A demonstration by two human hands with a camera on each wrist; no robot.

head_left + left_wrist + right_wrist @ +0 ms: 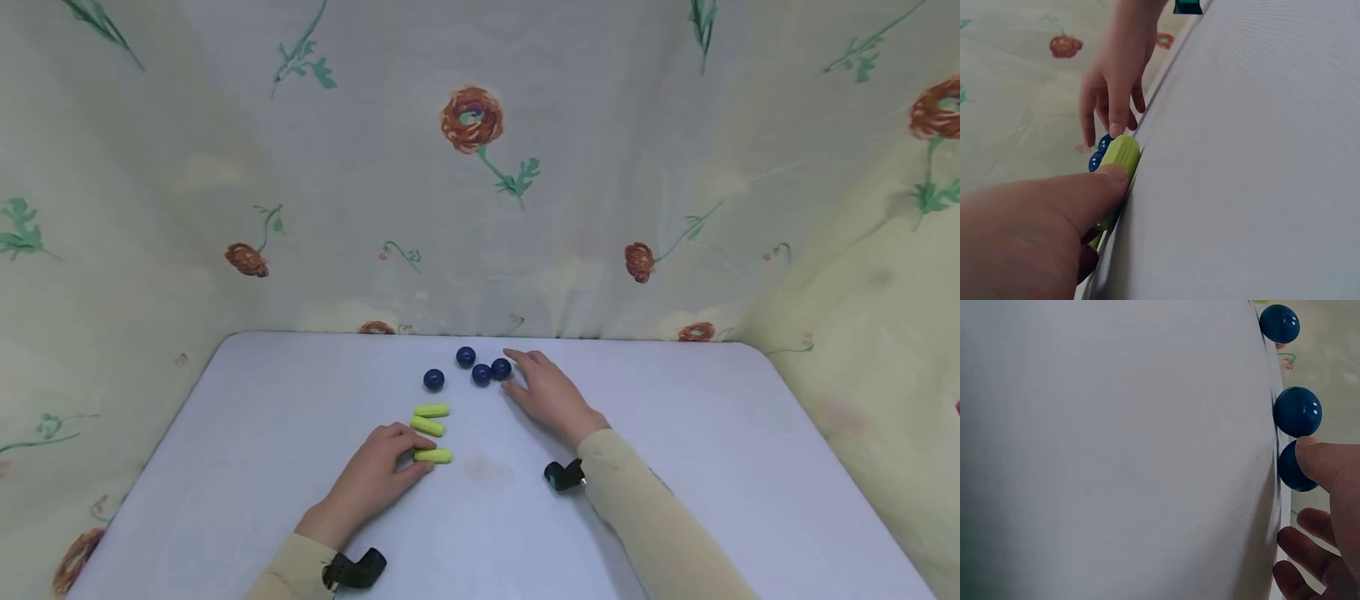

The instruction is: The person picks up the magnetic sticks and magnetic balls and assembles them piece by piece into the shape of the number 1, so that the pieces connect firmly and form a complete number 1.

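My left hand [378, 471] pinches a short yellow-green ribbed cylinder [435, 456] between thumb and index finger; the left wrist view shows the thumb lying along the cylinder [1124, 153]. Two more yellow-green pieces, an upper one [431, 410] and a slanted one [427, 426], lie just beyond that hand. Farther back, my right hand [551, 396] reaches round the rightmost blue ball [501, 368], thumb and index finger spread on either side of it. From the right wrist, the thumb overlaps that ball [1294, 469] while the other fingers stay apart from it.
Another blue ball [482, 375] sits against the rightmost one, with one behind [466, 357] and one off to the left [433, 380]. All lie on a white-covered table [675, 467], backed by a flowered curtain [337, 183]. Each wrist carries a black camera.
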